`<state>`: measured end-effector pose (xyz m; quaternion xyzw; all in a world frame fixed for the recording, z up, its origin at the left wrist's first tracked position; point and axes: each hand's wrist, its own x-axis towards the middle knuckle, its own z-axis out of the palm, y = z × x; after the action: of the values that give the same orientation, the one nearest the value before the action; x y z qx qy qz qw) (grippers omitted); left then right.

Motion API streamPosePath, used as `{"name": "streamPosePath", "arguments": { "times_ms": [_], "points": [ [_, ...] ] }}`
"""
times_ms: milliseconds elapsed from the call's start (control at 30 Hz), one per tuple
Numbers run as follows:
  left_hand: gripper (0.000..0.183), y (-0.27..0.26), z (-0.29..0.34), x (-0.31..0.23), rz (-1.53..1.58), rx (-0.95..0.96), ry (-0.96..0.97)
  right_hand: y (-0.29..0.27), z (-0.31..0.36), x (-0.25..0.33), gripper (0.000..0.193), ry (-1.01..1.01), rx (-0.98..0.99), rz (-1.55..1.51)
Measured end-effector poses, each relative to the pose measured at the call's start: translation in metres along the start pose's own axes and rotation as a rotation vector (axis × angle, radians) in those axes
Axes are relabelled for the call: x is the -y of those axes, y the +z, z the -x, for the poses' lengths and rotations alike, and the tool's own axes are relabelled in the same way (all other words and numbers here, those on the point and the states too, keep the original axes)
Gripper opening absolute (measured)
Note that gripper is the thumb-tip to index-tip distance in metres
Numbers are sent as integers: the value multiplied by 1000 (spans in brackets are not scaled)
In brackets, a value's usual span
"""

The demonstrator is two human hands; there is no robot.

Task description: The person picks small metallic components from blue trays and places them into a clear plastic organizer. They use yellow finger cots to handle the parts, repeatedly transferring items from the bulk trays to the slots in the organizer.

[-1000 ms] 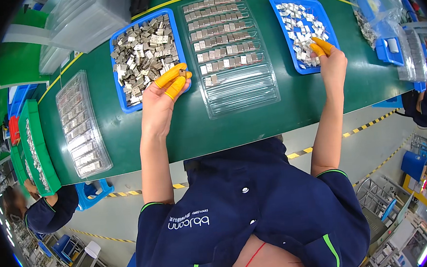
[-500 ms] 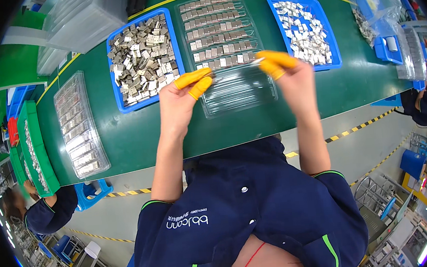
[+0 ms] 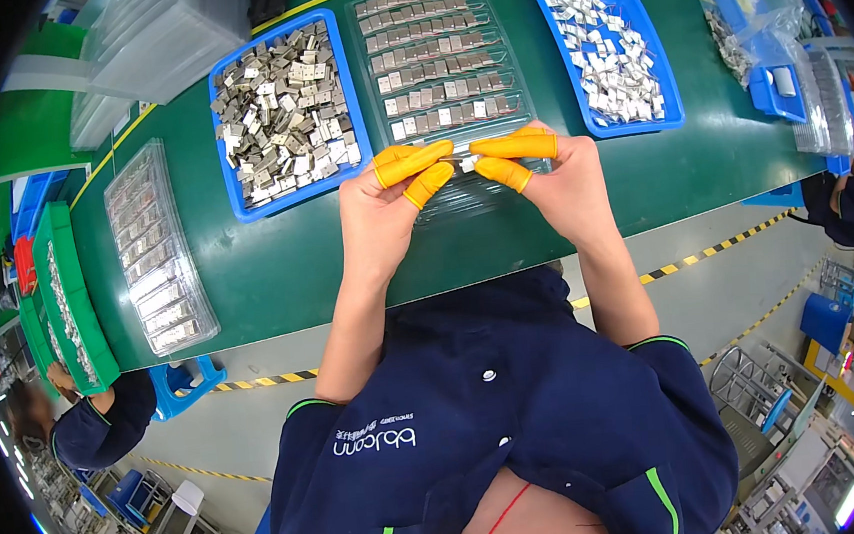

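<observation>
Grip: both hands pinch one small pale metal part (image 3: 466, 163) between them; the left hand (image 3: 381, 195) and right hand (image 3: 552, 172) each close a thumb and forefinger on it, all capped in orange finger cots (image 3: 417, 159).
Part location: held just above the near end of the clear compartment tray (image 3: 446, 60), at the middle of the green surface (image 3: 277, 269), between the two blue bins.
Step in hand: judged to be joining or aligning two small pieces at the fingertips, with filling of the tray's near rows not yet done; whether it is one piece or two pressed together is too small to tell.
Next move calls for: a short, precise placing into a free slot in the near rows of the tray, keeping the piece level.
Hand pose: both wrists bent inward, fingertips meeting at the centre, forearms coming up from the near edge and converging.
Left of hands: blue bin (image 3: 284, 108) heaped with grey-brown metal parts.
Right of hands: blue bin of silver parts (image 3: 611, 52).
Far left: second clear tray (image 3: 157, 250), filled, lying along the surface.
</observation>
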<state>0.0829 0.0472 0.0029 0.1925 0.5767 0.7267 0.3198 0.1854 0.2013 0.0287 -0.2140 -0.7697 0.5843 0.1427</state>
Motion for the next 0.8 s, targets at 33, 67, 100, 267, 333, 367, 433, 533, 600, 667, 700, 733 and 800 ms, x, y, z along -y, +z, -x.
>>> {"name": "streamPosePath", "arguments": {
  "times_ms": [33, 67, 100, 267, 333, 367, 433, 533, 600, 667, 700, 733, 800],
  "points": [
    [23, -1, 0, -2, 9, 12, -12, -1, 1, 0, 18, 45, 19, -43],
    [23, -1, 1, -4, 18, 23, -25, 1, 1, -2, 18, 91, -9, -143],
    [24, 0, 2, -5, 30, 16, -68, 3, 1, -5, 18, 136, -35, -245],
    [22, 5, 5, -5, 88, -20, -147, 11, 6, -5, 18, 119, -72, -267],
    [23, 4, 5, -2, 81, -3, -117, 11, 7, -6, 18, 127, -40, -262],
    [23, 3, 5, -2, 78, 5, -103, 10, 7, -7, 20, 146, -3, -268],
    [24, 3, 6, -3, 78, 20, -105, 5, 6, -11, 22, 180, 79, -281],
    [24, -1, 6, -4, 194, 45, -171, 3, 7, -15, 25, 315, 181, -484],
    [24, -4, 7, -1, 240, 57, -211, 4, 7, -13, 25, 365, 224, -591],
    [24, -8, 11, 6, 219, 64, -225, 6, 8, -15, 23, 385, 236, -677],
    [24, -8, 13, 9, 246, 57, -227, 10, 10, -21, 22, 380, 231, -710],
    [23, -5, 15, 12, 273, 50, -229, 13, 11, -24, 21, 374, 226, -742],
    [21, 0, 16, 16, 318, 40, -220, 13, 12, -25, 19, 362, 198, -752]
  ]
}}
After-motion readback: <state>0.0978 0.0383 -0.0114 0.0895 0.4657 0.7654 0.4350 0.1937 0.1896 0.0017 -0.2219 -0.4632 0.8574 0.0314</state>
